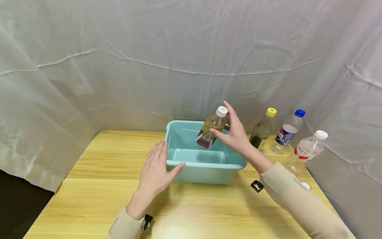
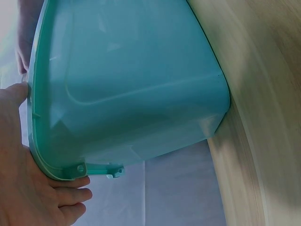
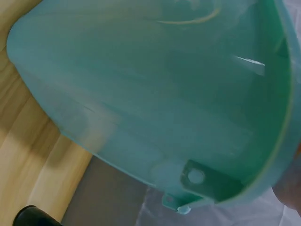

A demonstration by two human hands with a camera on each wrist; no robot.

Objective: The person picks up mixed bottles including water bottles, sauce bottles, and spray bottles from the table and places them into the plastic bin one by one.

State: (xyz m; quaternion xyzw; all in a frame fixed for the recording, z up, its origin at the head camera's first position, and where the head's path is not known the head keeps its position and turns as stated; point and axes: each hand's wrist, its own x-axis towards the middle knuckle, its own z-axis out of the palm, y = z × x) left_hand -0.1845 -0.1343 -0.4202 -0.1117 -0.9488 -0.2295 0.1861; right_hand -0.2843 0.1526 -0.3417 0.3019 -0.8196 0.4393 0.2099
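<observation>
A light-blue plastic tub [image 1: 206, 174] sits on the wooden table. Above its opening my right hand [image 1: 235, 137] holds a clear drink bottle [image 1: 207, 134] with a white cap and a purple and yellow label, tilted, thumb on the near side and fingers behind. My left hand [image 1: 155, 169] rests against the tub's left front corner, fingers straight along the side and thumb at the front rim. The left wrist view has the tub wall [image 2: 141, 84] with that thumb and fingertips at its rim. In the right wrist view the tub wall [image 3: 141, 94] hides the bottle.
Right of the tub stand a yellow-capped bottle [image 1: 261, 131] with dark contents, a blue-capped bottle [image 1: 286, 134] and a white-capped bottle [image 1: 305, 151] with a red and white label. A grey curtain [image 1: 179, 66] hangs behind the table [image 1: 89, 186].
</observation>
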